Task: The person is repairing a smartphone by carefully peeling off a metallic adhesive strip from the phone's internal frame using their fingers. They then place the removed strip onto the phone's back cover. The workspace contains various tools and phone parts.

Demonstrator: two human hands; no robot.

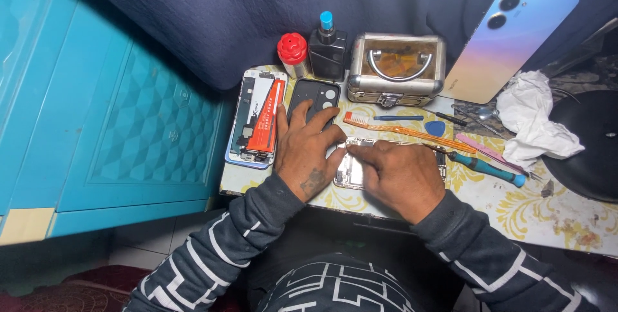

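Observation:
An opened phone body (351,169) with a shiny metal inside lies flat on the patterned table (553,212). My right hand (400,175) covers most of it, fingertips pressing on its upper left part. My left hand (306,148) lies beside the phone's left edge, thumb touching it, fingers spread over a black phone case (315,95). Whether either hand pinches a small part is hidden.
An opened phone with an orange battery (256,121) lies at the left edge. An orange toothbrush (402,130), blue pick (435,128), screwdrivers (486,168), crumpled tissue (537,126), a metal case (396,68), a black bottle (327,47), a red-capped jar (293,52) and a leaning pastel phone (508,45) surround them. Blue cabinet (129,106) at left.

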